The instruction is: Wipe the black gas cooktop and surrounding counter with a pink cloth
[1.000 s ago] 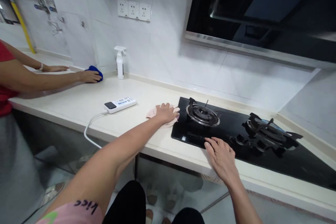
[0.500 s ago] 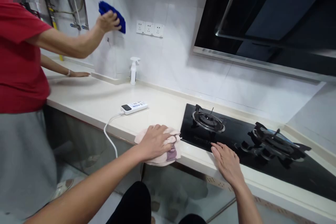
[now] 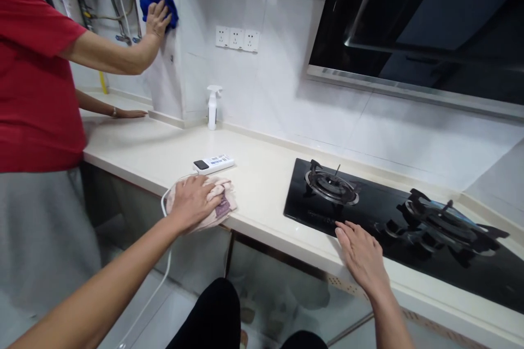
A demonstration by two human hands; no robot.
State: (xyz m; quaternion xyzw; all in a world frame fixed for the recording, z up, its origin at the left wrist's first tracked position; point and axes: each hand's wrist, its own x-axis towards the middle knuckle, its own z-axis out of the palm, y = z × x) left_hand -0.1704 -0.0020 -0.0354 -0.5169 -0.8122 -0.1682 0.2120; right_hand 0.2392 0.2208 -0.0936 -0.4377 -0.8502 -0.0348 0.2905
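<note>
My left hand (image 3: 192, 200) presses a pale pink cloth (image 3: 221, 204) onto the front edge of the cream countertop (image 3: 262, 180), fingers curled over it. Just behind the cloth lies a white power strip (image 3: 213, 163) with its cable hanging over the edge. My right hand (image 3: 362, 253) lies flat with fingers stretched out on the front edge of the black glass gas hob (image 3: 393, 234), holding nothing.
A white spray bottle (image 3: 212, 108) stands by the tiled wall under a row of sockets (image 3: 237, 39). A person in a red shirt (image 3: 33, 76) at the left wipes the wall with a blue cloth (image 3: 158, 6). A black range hood (image 3: 421, 16) hangs above the hob.
My left hand has dragged the pink cloth leftward along the counter's front edge, away from the hob. The other person's blue cloth went from the counter up onto the wall. My right hand stayed put.
</note>
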